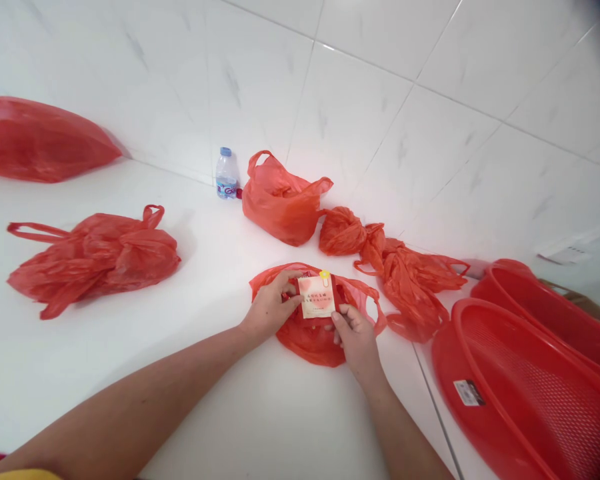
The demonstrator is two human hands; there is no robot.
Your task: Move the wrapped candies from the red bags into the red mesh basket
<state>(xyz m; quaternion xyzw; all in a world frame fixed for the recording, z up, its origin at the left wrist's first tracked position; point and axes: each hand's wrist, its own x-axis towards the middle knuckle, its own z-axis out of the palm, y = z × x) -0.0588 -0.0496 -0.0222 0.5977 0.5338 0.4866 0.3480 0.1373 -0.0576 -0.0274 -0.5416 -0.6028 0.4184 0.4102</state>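
Between my two hands is a small cream card (pixel 316 297) with printed lettering, backed by a dark red packet and topped by a yellow flower-shaped clip (pixel 325 276). My left hand (pixel 276 301) pinches the left edge, thumb in front. At the lower right corner, my right hand (pixel 354 337) grips it between thumb and fingers. Directly beneath lies an opened red plastic bag (pixel 310 347), spread out on the white table (pixel 220 400). What is inside the bag is mostly hidden by the card and my hands.
A tied red bag (pixel 105 257) lies to the left, a fuller one (pixel 40 140) behind it. By the tiled wall stand a water bottle (pixel 226 175) and a red bag (pixel 283 203). Crumpled bags (pixel 405 280) trail rightward towards red plastic baskets (pixel 460 353).
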